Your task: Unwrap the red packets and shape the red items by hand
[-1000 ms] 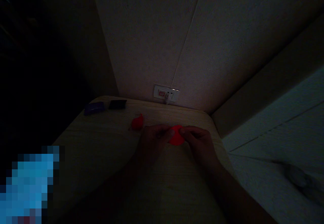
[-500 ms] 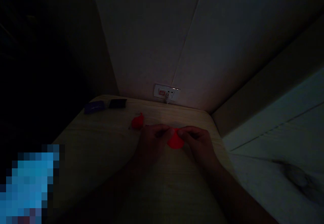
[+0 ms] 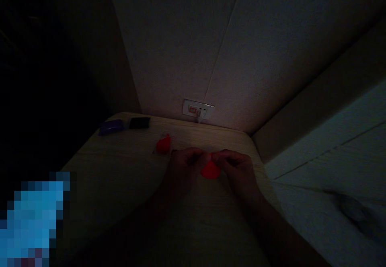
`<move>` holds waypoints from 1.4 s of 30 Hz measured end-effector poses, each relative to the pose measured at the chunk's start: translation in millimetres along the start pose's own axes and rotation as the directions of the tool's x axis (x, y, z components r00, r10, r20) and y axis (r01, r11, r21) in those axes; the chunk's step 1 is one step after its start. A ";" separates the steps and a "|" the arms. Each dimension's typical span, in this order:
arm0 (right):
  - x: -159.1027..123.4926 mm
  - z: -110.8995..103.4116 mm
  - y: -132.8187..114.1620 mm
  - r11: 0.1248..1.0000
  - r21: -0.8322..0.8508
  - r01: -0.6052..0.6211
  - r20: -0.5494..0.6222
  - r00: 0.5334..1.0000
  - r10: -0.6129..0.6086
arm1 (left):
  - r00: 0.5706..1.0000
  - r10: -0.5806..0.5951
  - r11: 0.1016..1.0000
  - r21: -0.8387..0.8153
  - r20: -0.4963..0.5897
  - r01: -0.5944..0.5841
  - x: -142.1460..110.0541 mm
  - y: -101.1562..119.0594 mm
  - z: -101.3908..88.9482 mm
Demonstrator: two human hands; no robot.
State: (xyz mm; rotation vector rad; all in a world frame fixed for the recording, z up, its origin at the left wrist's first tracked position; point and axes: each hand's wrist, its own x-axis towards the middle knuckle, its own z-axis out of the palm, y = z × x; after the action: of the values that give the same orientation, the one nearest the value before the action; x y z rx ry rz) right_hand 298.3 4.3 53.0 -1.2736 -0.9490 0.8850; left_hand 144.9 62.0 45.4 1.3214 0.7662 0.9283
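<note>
The room is very dark. Over a light wooden tabletop (image 3: pixel 120 178), my left hand (image 3: pixel 183 168) and my right hand (image 3: pixel 237 168) meet, and both pinch a small red piece (image 3: pixel 210 170), soft like paper or a balloon. The fingertips of both hands press together at its upper edge, and the red piece hangs just below them. A second red piece (image 3: pixel 163 144) lies on the table a little to the left of my left hand, apart from it.
A purple object (image 3: pixel 111 126) and a black object (image 3: pixel 139 122) lie at the table's far left corner. A wall socket (image 3: pixel 197 109) sits on the padded wall behind. A pale bed surface (image 3: pixel 331 162) lies to the right.
My fingertips have drawn closer together over the red piece, so less of it shows than a second ago. The hands have stayed in the same spot.
</note>
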 end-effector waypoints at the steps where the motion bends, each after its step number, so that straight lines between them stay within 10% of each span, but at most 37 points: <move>1: 0.5 -0.4 0.4 1.000 0.015 0.002 -0.020 1.000 -0.002 | 1.000 -0.015 0.999 -0.029 0.009 0.015 0.2 -0.8 0.3; 42: 0.0 -2.7 -0.3 0.999 -0.030 -0.012 0.031 0.999 0.013 | 0.999 0.042 0.998 0.050 -0.031 -0.041 -7.3 3.7 1.9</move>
State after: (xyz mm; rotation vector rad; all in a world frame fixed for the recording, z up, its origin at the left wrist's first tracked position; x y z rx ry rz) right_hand 300.8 3.2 53.1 -1.2954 -0.9825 0.9057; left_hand 142.9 54.7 49.0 1.3732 0.7933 0.9705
